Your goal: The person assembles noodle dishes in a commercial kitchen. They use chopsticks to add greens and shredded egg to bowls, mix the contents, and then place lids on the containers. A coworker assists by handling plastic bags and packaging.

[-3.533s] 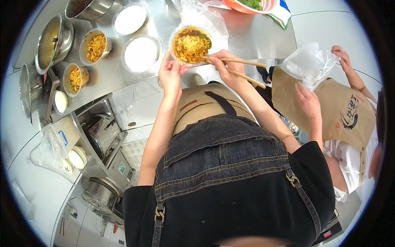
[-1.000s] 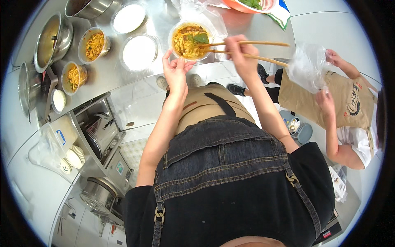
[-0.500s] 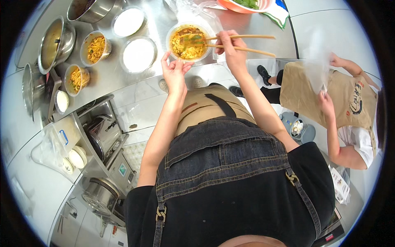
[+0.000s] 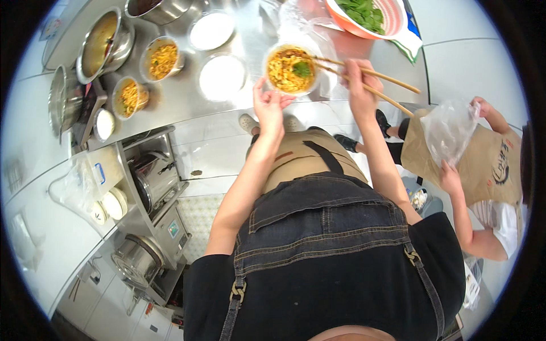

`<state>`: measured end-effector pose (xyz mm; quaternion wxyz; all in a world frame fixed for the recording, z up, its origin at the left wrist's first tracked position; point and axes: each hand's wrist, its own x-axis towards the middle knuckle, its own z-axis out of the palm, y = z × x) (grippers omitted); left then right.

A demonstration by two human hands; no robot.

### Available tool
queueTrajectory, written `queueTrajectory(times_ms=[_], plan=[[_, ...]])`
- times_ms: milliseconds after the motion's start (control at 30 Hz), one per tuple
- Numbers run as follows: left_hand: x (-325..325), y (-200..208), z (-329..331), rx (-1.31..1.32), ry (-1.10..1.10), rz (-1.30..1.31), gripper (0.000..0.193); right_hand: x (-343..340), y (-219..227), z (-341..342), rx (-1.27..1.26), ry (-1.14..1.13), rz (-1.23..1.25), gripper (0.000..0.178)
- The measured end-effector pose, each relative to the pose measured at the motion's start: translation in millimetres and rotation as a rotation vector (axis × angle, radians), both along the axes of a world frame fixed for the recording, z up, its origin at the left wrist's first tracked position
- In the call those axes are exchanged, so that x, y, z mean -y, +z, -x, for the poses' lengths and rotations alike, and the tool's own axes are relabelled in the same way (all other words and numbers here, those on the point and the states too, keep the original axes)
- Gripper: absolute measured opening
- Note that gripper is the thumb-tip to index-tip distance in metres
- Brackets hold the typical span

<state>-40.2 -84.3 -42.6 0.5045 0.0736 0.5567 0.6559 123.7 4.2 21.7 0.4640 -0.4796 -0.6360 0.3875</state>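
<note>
A round plastic bowl of orange-brown noodles stands near the counter's front edge. Dark green leaves lie on the noodles, right of the middle. My left hand grips the bowl's near left side, the thumb up at the rim and the fingers curled low against it. A pair of wooden chopsticks is held in my right hand, to the right of the bowl. Their tips reach over the bowl's right rim, beside the leaves, with nothing visible pinched between them.
Two more noodle bowls, white round lids or tubs and steel basins crowd the left. Clear plastic bags lie behind my bowl. An orange colander holds greens. At right, a person holds a plastic bag.
My chopsticks have drawn back from the middle of the noodles to the right rim. The leaves now lie free of them. The view has shifted, and the other person's bag hangs wider.
</note>
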Motion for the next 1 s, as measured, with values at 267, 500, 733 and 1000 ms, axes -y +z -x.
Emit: queueTrajectory(times_ms=[267,500,733,1000], plan=[[-3,2,8,-0.054,-0.042,0.006,0.045,-53,-66,14,-0.408,0.067,0.359,0.022],[-2,-1,13,-0.064,-0.055,0.002,0.047,-45,-25,-12,-0.265,0.143,0.267,0.021],[-6,0,22,-0.116,-0.122,0.021,0.046,-82,-66,34,-0.363,0.231,0.355,0.025],[-9,1,29,-0.101,-0.14,0.029,0.045,-90,-30,1,-0.227,0.252,0.328,0.026]])
